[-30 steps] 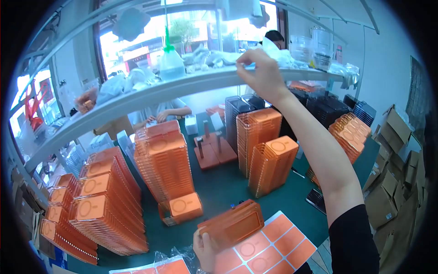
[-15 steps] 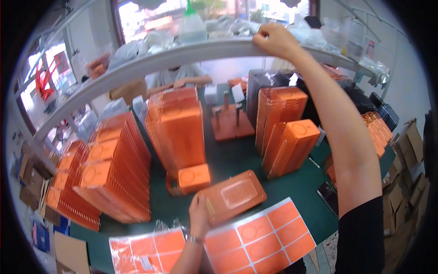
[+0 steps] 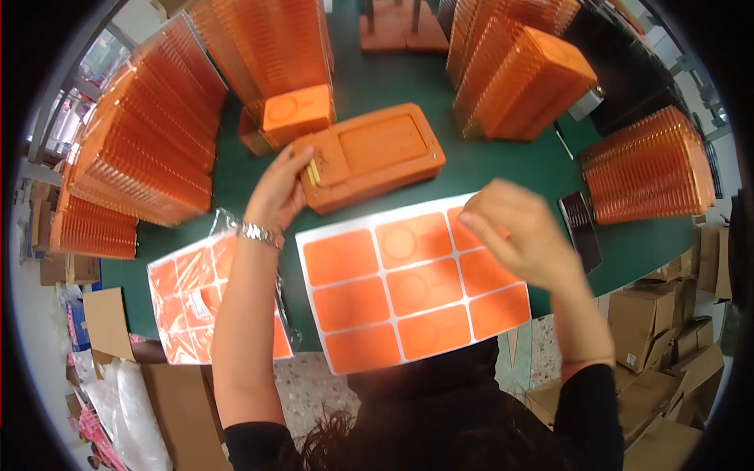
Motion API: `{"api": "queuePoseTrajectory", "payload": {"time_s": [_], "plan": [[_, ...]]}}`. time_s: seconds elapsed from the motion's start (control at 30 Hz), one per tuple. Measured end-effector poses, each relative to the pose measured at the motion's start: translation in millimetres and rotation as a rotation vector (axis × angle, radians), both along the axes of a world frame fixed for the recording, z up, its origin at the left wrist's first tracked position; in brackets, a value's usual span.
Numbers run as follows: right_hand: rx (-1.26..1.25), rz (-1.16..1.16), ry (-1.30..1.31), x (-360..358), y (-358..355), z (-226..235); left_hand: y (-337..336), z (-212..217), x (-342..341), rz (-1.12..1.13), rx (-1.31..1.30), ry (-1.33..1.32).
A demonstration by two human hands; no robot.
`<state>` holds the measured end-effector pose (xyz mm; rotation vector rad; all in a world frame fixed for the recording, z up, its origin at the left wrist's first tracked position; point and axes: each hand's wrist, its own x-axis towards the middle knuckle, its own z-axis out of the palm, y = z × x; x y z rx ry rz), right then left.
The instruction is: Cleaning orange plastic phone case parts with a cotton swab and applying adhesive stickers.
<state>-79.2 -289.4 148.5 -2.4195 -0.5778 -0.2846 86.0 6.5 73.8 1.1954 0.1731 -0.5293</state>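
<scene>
My left hand (image 3: 279, 184) is closed round the left end of a thick orange block (image 3: 385, 145) with a shallow rectangular recess and a small yellow strip near my fingers. The block rests on the green table. My right hand (image 3: 522, 235) has its fingers curled together over the upper right part of a sheet of orange stickers (image 3: 424, 286). Whatever lies between those fingertips is hidden. The sheet's labels have rounded corners, white gaps between them and faint ring outlines. Behind the block's left end sits a small orange box (image 3: 298, 110), also marked with a ring.
Tall stacks of orange trays (image 3: 145, 133) line the left and back; another stack (image 3: 648, 169) stands at right, near a dark phone (image 3: 580, 233). A plastic-wrapped sticker pack (image 3: 188, 298) lies left. An orange stand (image 3: 404, 35) is at the back. Cardboard boxes (image 3: 652, 322) fill the floor at right.
My right hand has come down from the shelf rail to the sticker sheet. The view has tilted downward. My left hand still grips the block.
</scene>
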Motion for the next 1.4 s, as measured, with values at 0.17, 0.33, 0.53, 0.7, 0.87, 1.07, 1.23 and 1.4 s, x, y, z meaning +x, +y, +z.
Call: {"api": "queuePoseTrajectory", "payload": {"time_s": [0.17, 0.33, 0.53, 0.7, 0.87, 1.07, 1.23, 1.4], "plan": [[0.195, -0.115, 0.163, -88, 28, -99, 16, 17, -17, -0.047, 1.138, -0.675], [0.061, -0.125, 0.07, -120, 51, -109, -35, -14, -148, -0.626, 0.921, -1.335], [-0.152, -0.126, 0.079, -121, 74, -109, -53, -47, -177, -0.689, 0.875, -1.31], [-0.163, -0.14, 0.132, -114, 74, -103, -50, -53, -176, -0.699, 0.868, -1.295], [0.021, -0.025, 0.191, -119, 56, -85, -45, -61, -182, -0.68, 0.816, -1.302], [0.031, 0.144, 0.348, -116, 41, -39, -50, -56, -183, -0.684, 0.784, -1.291], [0.122, 0.179, 0.272, -59, 33, 12, -46, -54, -178, -0.71, 0.819, -1.283], [-0.102, -0.144, -0.458, 43, 42, -2, -24, -20, -156, -0.8, 0.577, -1.307]]}}
